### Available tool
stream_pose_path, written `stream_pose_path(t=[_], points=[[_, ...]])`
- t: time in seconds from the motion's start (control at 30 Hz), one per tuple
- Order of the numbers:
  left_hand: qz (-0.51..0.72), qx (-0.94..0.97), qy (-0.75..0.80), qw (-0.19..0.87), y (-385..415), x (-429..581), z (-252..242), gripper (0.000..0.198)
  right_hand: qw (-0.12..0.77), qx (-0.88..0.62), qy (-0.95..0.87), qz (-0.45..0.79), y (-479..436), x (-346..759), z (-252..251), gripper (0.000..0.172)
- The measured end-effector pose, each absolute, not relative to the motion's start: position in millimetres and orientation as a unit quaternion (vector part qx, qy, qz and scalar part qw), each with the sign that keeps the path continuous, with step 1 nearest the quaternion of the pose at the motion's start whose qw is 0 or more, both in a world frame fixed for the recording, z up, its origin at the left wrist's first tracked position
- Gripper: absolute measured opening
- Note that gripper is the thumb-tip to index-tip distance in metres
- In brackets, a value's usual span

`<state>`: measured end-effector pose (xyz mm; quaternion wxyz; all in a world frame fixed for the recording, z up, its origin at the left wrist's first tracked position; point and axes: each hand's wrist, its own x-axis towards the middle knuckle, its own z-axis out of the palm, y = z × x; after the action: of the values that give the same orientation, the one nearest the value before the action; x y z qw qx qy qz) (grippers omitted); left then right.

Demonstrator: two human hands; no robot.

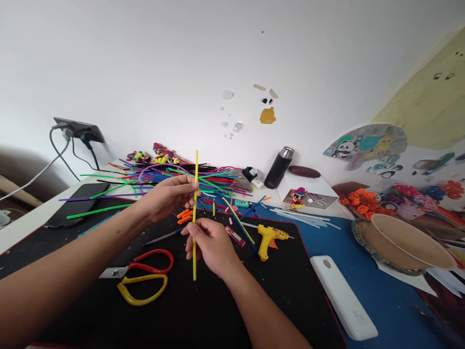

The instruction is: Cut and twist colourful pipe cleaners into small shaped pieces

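Note:
A straight yellow pipe cleaner [195, 213] stands upright in front of me, held in both hands above the black mat. My left hand [172, 194] pinches it in its upper part, fingers closed. Lower down, my right hand [209, 242] grips the same pipe cleaner between thumb and fingers. Its top and bottom ends stick out free. Below and left of my hands lie scissors [145, 271] with one red and one yellow handle. To the right, a yellow hot glue gun [269, 238] rests on the mat, near a yellow and a blue pipe cleaner.
Behind my hands spreads a heap of coloured pipe cleaners [218, 180]. A black thermos [279, 167] stands against the wall. At right are a white oblong case [343, 295], a round bowl [410, 242] and orange fuzzy flowers [363, 201]. A power strip [80, 130] with cables hangs at left.

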<state>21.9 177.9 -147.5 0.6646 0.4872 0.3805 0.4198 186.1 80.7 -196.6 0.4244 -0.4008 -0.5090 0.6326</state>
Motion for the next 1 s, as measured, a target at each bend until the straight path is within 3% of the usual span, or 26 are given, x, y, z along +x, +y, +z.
stream_pose_path(t=[0.17, 0.4, 0.5, 0.6, 0.67, 0.73, 0.87, 1.0], points=[[0.426, 0.505, 0.377, 0.649, 175.4, 17.4, -148.8, 0.027, 0.421, -0.399, -0.494, 0.648, 81.0, 186.4, -193.5, 0.035], [0.315, 0.587, 0.376, 0.644, 151.8, 8.9, -159.2, 0.042, 0.395, -0.373, -0.491, 0.681, 80.3, 183.7, -199.6, 0.037], [0.364, 0.580, 0.405, 0.605, 160.6, -3.9, -154.0, 0.041, 0.375, -0.376, -0.503, 0.682, 79.3, 182.3, -200.3, 0.037], [0.408, 0.662, 0.471, 0.416, 184.3, -20.9, -146.3, 0.036, 0.360, -0.386, -0.519, 0.672, 77.0, 181.5, -198.5, 0.036], [0.350, 0.750, 0.518, 0.217, 204.3, -29.7, -146.4, 0.030, 0.356, -0.394, -0.531, 0.660, 75.0, 181.2, -197.3, 0.035], [0.248, 0.813, 0.518, 0.095, 224.5, -34.0, -154.1, 0.023, 0.351, -0.405, -0.544, 0.646, 73.2, 181.1, -196.6, 0.033], [0.047, 0.878, 0.474, 0.046, 258.1, -33.7, -184.3, 0.020, 0.336, -0.427, -0.570, 0.616, 71.0, 180.6, -196.0, 0.026], [-0.007, 0.871, 0.490, -0.017, 277.7, -33.4, -207.2, 0.021, 0.323, -0.440, -0.586, 0.598, 69.7, 179.5, -196.7, 0.021]])
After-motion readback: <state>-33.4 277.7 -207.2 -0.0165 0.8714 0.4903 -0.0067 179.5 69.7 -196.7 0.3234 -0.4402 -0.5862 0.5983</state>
